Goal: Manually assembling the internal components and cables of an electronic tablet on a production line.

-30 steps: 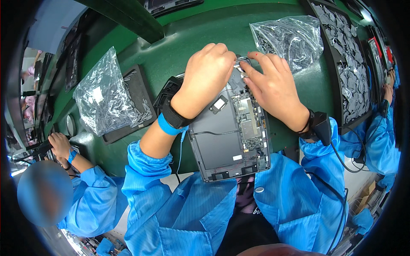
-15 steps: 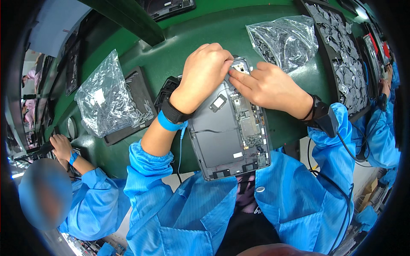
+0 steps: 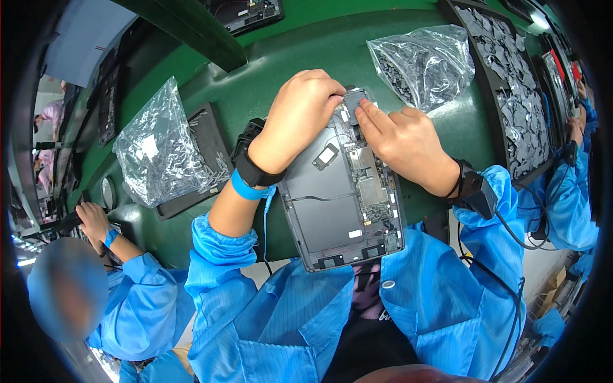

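An opened tablet (image 3: 319,220) with its battery and circuit boards bare lies before me, its near edge over the bench edge. A flat dark grey piece (image 3: 355,105) sits at its far right corner. My right hand (image 3: 405,143) presses index and middle fingertips, stretched out, onto that piece. At the tablet's far edge, beside the piece, my left hand (image 3: 303,115) has thumb and fingers pinched together; what they grip is hidden. A small black part with a white label (image 3: 326,156) rests on the battery.
On the green bench (image 3: 281,60), a clear bag of small parts (image 3: 156,147) overlaps a dark foam tray (image 3: 207,127) at left. Another parts bag (image 3: 424,64) lies far right, beside a black tray of grey pieces (image 3: 520,105). A co-worker's hand (image 3: 94,220) is at left.
My right hand has shifted slightly nearer me, its fingers now flatter on the grey piece, which shows more fully. My left hand has moved only slightly.
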A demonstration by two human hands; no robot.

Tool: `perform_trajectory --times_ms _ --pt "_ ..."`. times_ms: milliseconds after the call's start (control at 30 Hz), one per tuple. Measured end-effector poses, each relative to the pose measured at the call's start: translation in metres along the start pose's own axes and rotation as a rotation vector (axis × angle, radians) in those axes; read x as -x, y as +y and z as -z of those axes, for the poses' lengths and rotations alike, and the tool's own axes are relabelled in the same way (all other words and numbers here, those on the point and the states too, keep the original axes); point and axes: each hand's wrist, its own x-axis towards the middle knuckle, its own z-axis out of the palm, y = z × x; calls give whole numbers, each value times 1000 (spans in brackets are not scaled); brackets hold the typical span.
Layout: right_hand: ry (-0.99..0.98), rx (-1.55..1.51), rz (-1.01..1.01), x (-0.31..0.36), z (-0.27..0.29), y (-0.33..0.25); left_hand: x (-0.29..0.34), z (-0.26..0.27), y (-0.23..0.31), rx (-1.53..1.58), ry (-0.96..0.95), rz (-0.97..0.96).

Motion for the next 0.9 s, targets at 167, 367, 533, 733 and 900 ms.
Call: perform_trajectory --times_ms 167,367,533,733,900 --pt "-1 -9 26 3 -4 0 3 -7 3 -50 64 -3" --pt "-104 -54 25 -10 1 6 5 -10 3 -94 95 -31" --pt "-129 -1 99 -11 2 7 5 -6 3 -118 73 -18" --pt "-177 -146 -31 -9 10 1 7 -8 5 -136 79 -45" --pt "-315 22 10 -13 7 -11 2 -8 10 -119 35 -66"
